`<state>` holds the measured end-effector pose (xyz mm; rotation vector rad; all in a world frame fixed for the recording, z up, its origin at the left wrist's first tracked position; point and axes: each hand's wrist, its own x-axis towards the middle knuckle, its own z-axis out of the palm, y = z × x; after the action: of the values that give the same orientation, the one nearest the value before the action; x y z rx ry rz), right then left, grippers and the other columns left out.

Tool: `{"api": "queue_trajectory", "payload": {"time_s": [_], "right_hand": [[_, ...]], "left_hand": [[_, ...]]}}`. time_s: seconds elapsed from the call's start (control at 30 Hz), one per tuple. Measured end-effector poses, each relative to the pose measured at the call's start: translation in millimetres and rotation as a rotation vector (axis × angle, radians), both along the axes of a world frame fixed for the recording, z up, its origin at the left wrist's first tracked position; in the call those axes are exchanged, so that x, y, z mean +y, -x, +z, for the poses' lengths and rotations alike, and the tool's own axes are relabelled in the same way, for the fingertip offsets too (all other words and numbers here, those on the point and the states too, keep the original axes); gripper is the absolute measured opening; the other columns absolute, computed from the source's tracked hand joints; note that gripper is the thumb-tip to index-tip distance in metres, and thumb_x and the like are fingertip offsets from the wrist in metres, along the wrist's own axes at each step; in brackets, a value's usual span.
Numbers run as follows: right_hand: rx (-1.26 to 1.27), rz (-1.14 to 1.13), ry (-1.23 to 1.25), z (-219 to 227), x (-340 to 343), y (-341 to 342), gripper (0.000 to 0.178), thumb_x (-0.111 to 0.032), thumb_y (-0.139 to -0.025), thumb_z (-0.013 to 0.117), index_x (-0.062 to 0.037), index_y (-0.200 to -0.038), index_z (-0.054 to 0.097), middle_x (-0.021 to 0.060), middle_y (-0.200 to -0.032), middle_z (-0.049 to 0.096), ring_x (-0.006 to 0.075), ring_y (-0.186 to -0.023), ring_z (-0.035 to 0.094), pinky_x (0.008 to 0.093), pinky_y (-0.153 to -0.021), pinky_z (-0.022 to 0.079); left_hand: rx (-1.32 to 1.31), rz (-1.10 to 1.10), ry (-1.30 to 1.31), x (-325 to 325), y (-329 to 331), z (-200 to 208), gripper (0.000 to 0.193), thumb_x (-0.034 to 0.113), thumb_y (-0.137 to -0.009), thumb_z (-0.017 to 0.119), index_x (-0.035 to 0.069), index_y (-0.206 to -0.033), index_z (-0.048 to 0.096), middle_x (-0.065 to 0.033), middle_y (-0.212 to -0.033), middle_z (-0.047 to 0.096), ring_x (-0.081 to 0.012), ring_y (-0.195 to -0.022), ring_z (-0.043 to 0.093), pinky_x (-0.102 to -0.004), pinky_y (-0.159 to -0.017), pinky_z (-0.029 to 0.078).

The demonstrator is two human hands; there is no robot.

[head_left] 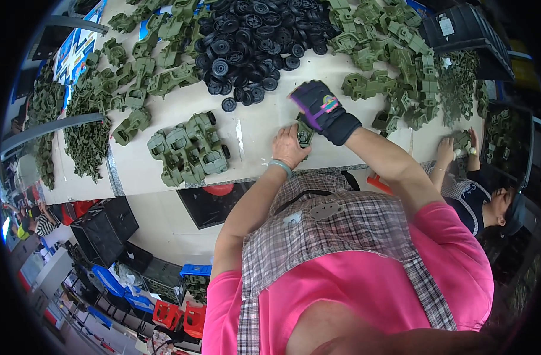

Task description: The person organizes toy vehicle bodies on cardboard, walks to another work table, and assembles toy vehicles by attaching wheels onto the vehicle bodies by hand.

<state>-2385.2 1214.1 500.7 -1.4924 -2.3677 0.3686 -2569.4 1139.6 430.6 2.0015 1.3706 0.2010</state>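
Note:
At the table's near edge my bare left hand (pixel 289 147), with a pale band at its wrist, is closed around a small olive-green toy vehicle body (pixel 305 136). My right hand (pixel 322 112) wears a black and purple glove and sits just above and against that body. The back of the glove faces up, so its fingers are hidden. Beyond both hands lies a large heap of black toy wheels (pixel 247 47). To the left, several green toy vehicles (pixel 188 149) stand side by side, black wheels showing on some.
Green vehicle bodies (pixel 143 68) spread across the far left, more green bodies (pixel 394 53) at right. Piles of thin green parts (pixel 86 145) lie at the left edge. A black crate (pixel 468 38) stands far right. A co-worker's hands (pixel 458 148) hold a green part at right.

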Motion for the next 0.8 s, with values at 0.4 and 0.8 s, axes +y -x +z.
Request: {"api": "queue_trajectory", "payload": {"time_s": [0.4,0.8], "right_hand": [[-0.240,0.312,0.014,9.5,8.5,14.6,0.026,-0.027,-0.081,0.064,-0.0163,-0.105,0.067,0.0053,-0.109,0.066,0.0246,-0.109,0.064,0.0459,-0.103,0.047],[-0.170,-0.187,0.074,0.3,6.3,6.9,0.030,-0.024,-0.085,0.067,-0.0137,-0.112,0.070,0.0123,-0.108,0.070,0.0314,-0.107,0.067,0.0483,-0.098,0.049]], "left_hand": [[-0.064,0.014,0.089,-3.2,0.3,-8.9,0.086,0.035,-0.068,0.087,-0.003,-0.139,0.057,-0.0229,-0.129,0.065,-0.0382,-0.125,0.059,-0.0485,-0.111,0.046],[-0.171,0.006,-0.051,-1.0,0.7,-14.0,0.081,0.029,-0.066,0.088,-0.002,-0.135,0.058,-0.0199,-0.121,0.066,-0.0380,-0.116,0.062,-0.0489,-0.100,0.050]]}}
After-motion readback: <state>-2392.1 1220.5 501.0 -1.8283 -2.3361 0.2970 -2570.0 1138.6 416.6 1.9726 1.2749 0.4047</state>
